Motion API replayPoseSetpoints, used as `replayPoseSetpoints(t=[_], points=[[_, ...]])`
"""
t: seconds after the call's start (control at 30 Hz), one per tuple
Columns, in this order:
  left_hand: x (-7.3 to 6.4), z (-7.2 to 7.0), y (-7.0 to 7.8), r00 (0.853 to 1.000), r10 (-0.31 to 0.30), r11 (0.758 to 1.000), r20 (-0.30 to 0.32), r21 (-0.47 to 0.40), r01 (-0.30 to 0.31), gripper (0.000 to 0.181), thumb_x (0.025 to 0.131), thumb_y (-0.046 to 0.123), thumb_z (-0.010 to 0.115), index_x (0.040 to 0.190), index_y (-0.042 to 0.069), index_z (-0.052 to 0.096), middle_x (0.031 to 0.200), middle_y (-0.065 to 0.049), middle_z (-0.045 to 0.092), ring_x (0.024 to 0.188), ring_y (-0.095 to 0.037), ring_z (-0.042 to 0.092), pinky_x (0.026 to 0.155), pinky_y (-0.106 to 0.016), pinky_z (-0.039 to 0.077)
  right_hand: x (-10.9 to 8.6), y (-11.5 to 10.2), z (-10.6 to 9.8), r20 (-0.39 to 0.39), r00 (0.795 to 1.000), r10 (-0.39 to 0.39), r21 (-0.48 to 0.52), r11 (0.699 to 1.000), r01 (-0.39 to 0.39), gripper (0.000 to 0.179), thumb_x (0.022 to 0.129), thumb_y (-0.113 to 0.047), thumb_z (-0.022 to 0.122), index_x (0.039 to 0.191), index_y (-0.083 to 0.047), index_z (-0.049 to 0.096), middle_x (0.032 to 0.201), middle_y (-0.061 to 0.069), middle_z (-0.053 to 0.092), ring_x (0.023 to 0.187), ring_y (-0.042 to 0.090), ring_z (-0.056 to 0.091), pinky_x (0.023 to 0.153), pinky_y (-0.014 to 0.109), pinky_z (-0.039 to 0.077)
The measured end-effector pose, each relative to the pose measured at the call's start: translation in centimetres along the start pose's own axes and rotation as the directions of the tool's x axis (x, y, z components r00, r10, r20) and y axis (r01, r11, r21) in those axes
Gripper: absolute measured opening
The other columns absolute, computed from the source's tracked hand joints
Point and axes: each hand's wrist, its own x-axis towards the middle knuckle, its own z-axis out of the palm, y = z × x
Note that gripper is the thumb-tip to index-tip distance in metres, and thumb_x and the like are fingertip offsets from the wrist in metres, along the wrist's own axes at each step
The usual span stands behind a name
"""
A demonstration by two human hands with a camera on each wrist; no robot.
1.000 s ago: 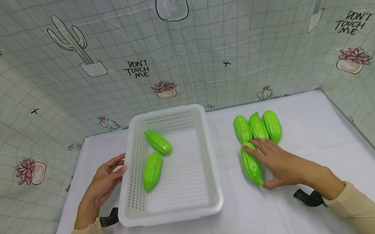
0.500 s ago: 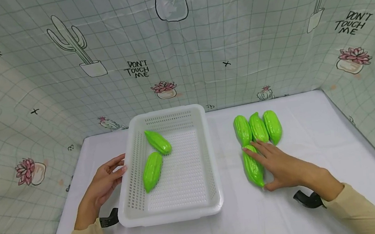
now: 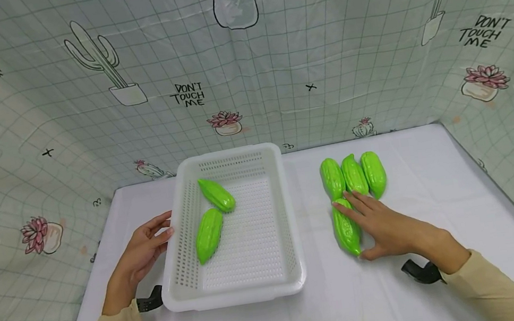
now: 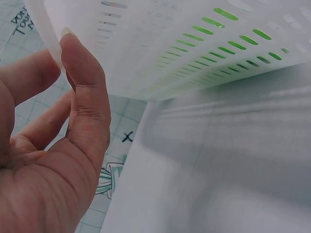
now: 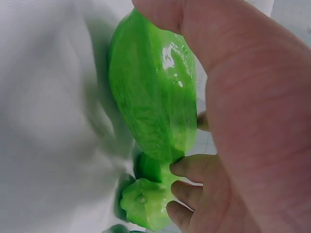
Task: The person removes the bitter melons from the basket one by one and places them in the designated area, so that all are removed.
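Observation:
A white plastic basket (image 3: 254,292) stands on the table left of centre, with two glossy green bitter melons inside, one upper (image 3: 217,195) and one lower (image 3: 209,236). My left hand (image 3: 145,249) holds its left rim, thumb and fingertips at the edge; the left wrist view shows the perforated wall (image 4: 194,53) beside the thumb. To the right, my right hand (image 3: 390,227) holds a bitter melon (image 3: 346,230) lying on the table. Its thumb is at the near tip and its fingers at the far end; in the right wrist view this ridged melon (image 5: 155,87) shows large.
Three more bitter melons lie side by side behind the held one: left (image 3: 333,178), middle (image 3: 354,175) and right (image 3: 374,174). A white cloth covers the table (image 3: 342,305). Patterned cloth walls (image 3: 274,62) enclose its back and sides.
The right hand's bitter melon has shifted slightly toward me and to the right, with the fingers moving along. The left hand and the basket stay where they were.

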Motion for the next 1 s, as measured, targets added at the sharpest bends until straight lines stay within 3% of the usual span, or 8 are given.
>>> replayPoseSetpoints(t=[1.0], points=[[0.08,0.09,0.07,1.0,-0.01,1.0,-0.015,0.018,0.01,0.065,0.107,0.002,0.06,0.161,-0.013,0.026,0.122,0.001,0.057,0.101,-0.006,0.069,0.085,-0.021,0.06,-0.51,0.43,0.01,-0.002,1.0,0.026,0.026,0.999,-0.026,0.107,0.083,-0.042,0.09,0.162,-0.002,0.031,0.164,0.037,0.029,0.149,0.057,0.03,0.115,0.071,0.034]])
